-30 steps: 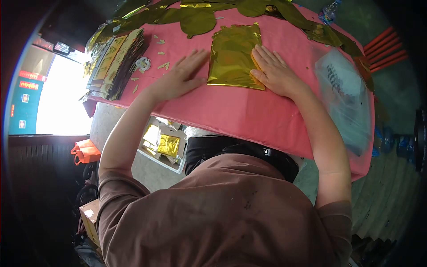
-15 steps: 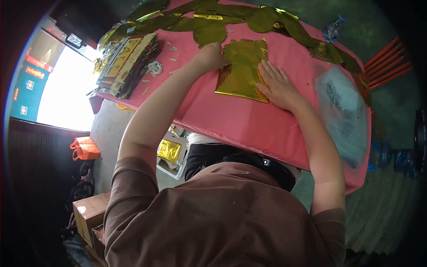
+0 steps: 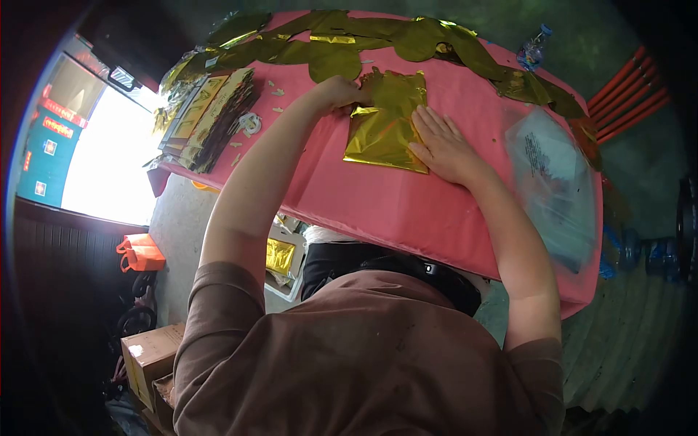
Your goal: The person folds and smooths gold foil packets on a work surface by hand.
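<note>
A shiny gold foil sheet (image 3: 389, 134), perhaps folded or a flat packet, lies on the pink-covered table in front of me. At its upper left edge, my left hand (image 3: 339, 94) is closed with bent fingers, gripping the foil. A bright crease runs across the foil beside those fingertips. My right hand (image 3: 445, 145) lies flat along the foil's right edge, fingers stretched out and touching it. The left fingertips are partly hidden.
Gold foil cutouts (image 3: 414, 40) line the far side of the pink table (image 3: 342, 192). Stacked foil pieces (image 3: 211, 120) and a white tape roll (image 3: 250, 123) sit left. Clear plastic bags (image 3: 549, 182) lie right; a plastic bottle (image 3: 534, 49) stands at the far right.
The foil's left side now shows a bright crease near my left hand, which keeps hold there. My right hand stays flat on the right edge. The whole view has shifted slightly.
</note>
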Action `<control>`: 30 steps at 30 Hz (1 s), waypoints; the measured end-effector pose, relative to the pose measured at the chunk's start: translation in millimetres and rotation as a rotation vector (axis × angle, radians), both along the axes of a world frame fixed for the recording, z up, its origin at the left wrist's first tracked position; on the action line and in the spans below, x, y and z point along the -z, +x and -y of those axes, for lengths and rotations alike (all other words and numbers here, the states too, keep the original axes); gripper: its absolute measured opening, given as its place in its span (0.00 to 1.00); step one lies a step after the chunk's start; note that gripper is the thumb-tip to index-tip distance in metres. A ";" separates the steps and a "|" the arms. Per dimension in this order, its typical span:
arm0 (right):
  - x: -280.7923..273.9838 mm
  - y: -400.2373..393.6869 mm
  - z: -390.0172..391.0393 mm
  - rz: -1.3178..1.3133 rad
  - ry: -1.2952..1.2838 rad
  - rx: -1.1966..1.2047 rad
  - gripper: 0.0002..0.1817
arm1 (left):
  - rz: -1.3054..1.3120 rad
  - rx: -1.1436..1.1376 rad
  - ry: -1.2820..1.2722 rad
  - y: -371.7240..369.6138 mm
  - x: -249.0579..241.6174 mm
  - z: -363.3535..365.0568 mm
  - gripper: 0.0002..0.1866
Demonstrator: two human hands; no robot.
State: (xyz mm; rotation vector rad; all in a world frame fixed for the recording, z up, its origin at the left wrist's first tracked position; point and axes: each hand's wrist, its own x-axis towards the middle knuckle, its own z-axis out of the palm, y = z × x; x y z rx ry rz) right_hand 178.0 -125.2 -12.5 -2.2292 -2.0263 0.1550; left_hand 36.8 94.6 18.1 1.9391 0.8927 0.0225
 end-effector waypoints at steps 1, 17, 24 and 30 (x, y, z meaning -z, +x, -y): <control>0.8 0.2 -0.2 -0.002 0.005 -0.003 0.34 | 0.063 -0.022 -0.034 -0.8 2.4 -0.7 0.13; 10.0 14.4 -8.8 -0.716 0.582 0.301 0.21 | 0.517 0.013 -0.309 -34.6 26.5 40.8 0.11; -6.6 27.0 -1.5 -1.294 0.162 0.331 0.08 | 0.544 -0.005 -0.342 -36.0 25.9 56.4 0.11; -5.7 26.9 1.1 -1.288 0.169 0.356 0.07 | 0.371 0.081 -0.426 -46.1 13.0 43.1 0.09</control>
